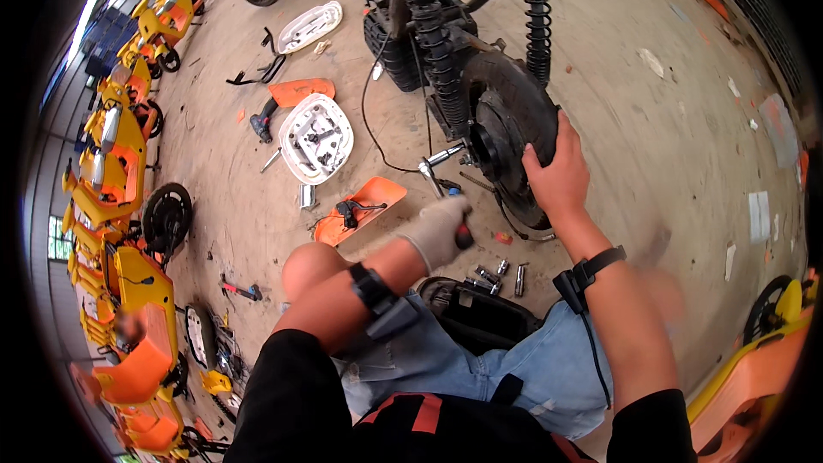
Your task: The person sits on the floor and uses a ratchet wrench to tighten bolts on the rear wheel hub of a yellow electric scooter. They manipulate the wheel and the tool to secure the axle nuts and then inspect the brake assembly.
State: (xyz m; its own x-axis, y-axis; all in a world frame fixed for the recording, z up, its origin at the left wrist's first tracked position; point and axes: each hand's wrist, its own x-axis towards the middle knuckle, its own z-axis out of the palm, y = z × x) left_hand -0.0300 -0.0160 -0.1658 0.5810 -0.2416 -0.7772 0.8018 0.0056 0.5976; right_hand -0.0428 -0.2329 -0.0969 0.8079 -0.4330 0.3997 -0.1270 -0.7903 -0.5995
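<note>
My left hand (441,227), in a pale glove, is wrapped round the handle of a ratchet wrench (437,178). The wrench's chrome socket (446,155) reaches to the axle area at the side of a black scooter wheel (514,111). Bare, my right hand (561,167) grips the tyre on its near right side, thumb on the sidewall and fingers over the tread. Two coil-spring shock absorbers (440,56) flank the wheel beneath the scooter frame. A dark cable (369,120) hangs down beside it. Whether the socket sits fully on a nut is too small to tell.
Loose sockets (489,277) lie before my knees, by a black open plastic housing (480,313). To the left are an orange panel with a brake lever (364,207), a white tray of small parts (317,139), a power drill (263,120) and a hammer (242,289). Yellow scooters (129,283) line the left.
</note>
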